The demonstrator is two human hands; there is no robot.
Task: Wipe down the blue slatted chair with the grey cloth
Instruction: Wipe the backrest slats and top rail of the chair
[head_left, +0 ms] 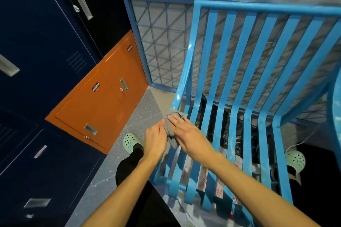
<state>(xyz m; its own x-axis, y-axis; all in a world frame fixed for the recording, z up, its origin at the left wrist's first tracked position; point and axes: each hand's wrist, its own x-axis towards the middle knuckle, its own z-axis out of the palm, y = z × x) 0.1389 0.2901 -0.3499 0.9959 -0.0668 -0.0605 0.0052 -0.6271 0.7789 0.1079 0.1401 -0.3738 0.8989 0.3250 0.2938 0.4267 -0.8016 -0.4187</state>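
Head view: you are at the left edge of the blue slatted chair, where the seat starts to curve up into the back. The grey cloth is bunched up right there, on the outer slat, between your two hands.

Your left hand is wrapped around the cloth from the left side and holds it. Your right hand lies on top of the cloth with flat, straight fingers, pressing it down and gripping nothing.

Here is what could go wrong. The chair has long gaps between its slats. If you push the cloth sideways, a loose corner could drop into a gap and snag. Your fingertips could slip into a gap too, because your right hand is flat and close to the next slat. The chair stands on a smooth floor, so a hard push might make it slide. Your foot in the green shoe is near the chair leg, so watch your toes.

The chair is bright blue and shiny. Its slats run down the back and bend into the seat. You can see pale specks and smears on many slats, and some small greenish dots on the right side. Most of the chair looks like it needs wiping, I think.
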